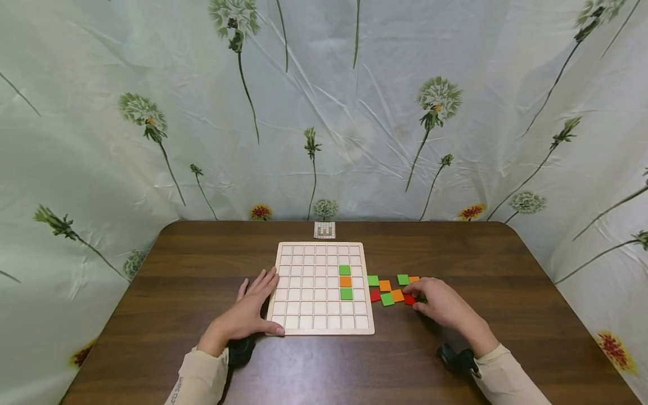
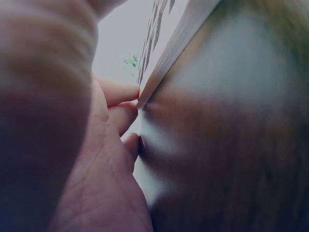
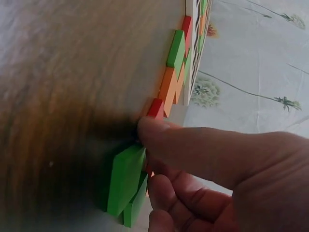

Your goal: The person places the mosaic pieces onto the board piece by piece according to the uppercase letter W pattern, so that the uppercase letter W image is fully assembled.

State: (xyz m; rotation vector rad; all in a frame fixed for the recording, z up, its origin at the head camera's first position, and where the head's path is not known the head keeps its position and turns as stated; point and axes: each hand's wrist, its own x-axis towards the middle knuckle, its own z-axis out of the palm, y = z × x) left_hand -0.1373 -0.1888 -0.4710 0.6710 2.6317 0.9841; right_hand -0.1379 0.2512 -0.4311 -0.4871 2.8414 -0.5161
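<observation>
My left hand rests at the left edge of a pale wooden grid board, fingers extended along its side and thumb on the front left corner. In the left wrist view the fingertips touch the board's edge. One column of the board holds a green tile, an orange tile and another green tile. Right of the board, my right hand pinches a red tile between thumb and fingers, at table level. The thumb partly hides that tile in the right wrist view.
Several loose green, orange and red tiles lie beside the board, among them a red tile and a green tile. Two green tiles show near my right hand, the nearer tile large. A small patterned card lies behind the board.
</observation>
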